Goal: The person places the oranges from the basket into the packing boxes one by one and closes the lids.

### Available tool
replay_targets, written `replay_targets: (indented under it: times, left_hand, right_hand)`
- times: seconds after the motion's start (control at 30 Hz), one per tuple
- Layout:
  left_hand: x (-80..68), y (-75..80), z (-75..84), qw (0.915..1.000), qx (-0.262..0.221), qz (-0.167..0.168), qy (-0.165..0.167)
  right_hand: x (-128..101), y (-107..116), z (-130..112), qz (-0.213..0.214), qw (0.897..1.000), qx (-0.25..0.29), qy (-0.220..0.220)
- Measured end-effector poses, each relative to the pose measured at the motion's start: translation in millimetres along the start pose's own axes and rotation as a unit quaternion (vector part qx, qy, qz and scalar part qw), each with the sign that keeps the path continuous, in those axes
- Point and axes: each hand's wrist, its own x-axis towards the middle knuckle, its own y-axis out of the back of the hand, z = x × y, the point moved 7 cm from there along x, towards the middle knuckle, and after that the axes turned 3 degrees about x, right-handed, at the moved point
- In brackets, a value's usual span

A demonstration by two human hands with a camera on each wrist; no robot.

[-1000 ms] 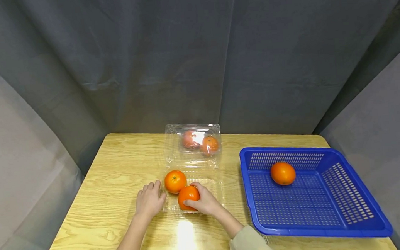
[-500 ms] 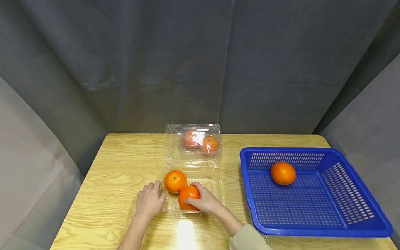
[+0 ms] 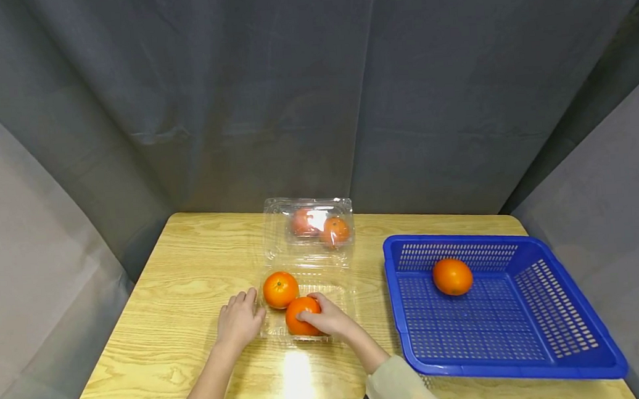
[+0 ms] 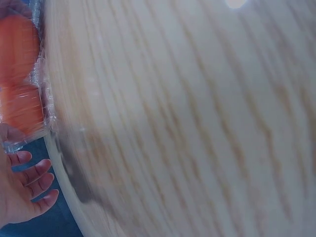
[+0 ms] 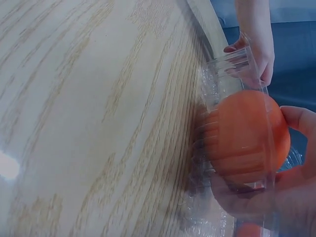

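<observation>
The right hand [image 3: 328,318] grasps an orange [image 3: 303,316], its thumb laid over the near side and its fingers curved round the right side, only as wide apart as the fruit itself. The right-wrist view shows that orange through the clear wall of the tray [image 3: 331,291], low inside it at the near edge. The left hand [image 3: 240,318] is at the tray's left rim, its fingers loosely bent and spread, with nothing in its grasp. Between the 2 hands, a second orange [image 3: 280,290] sits in the tray's left side, just beyond the held fruit.

The tray's clear lid [image 3: 278,249] stands open at the far side. Another 2 orange shapes [image 3: 335,231] show through it, though glare makes it hard to say whether they are fruit or reflections.

To the right, well apart from the tray, a blue basket [image 3: 467,237] with slotted walls holds 1 orange near its far side. Everything rests on a wood-grain table [image 3: 190,264], and a dark grey curtain [image 3: 268,104] hangs behind.
</observation>
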Motion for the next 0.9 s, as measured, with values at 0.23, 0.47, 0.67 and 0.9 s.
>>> replay_targets:
  times: [0.23, 0.47, 0.67, 0.9]
  left_hand:
    - [0.2, 0.0, 0.3, 1.0000, -0.001, -0.001, 0.000]
    - [0.4, -0.1, 0.5, 1.0000, -0.005, -0.003, 0.000]
    - [0.4, -0.4, 0.1, 1.0000, -0.005, -0.002, 0.000]
    - [0.3, -0.9, -0.6, 1.0000, -0.002, 0.002, -0.003]
  right_hand:
    - [-2, 1, -2, 0.002, 1.000, -0.029, 0.007]
    - [-3, 3, -5, 0.005, 0.999, -0.043, 0.014]
    - [-7, 6, -10, 0.004, 0.998, -0.060, 0.024]
    - [-16, 16, -24, 0.025, 0.991, -0.122, 0.048]
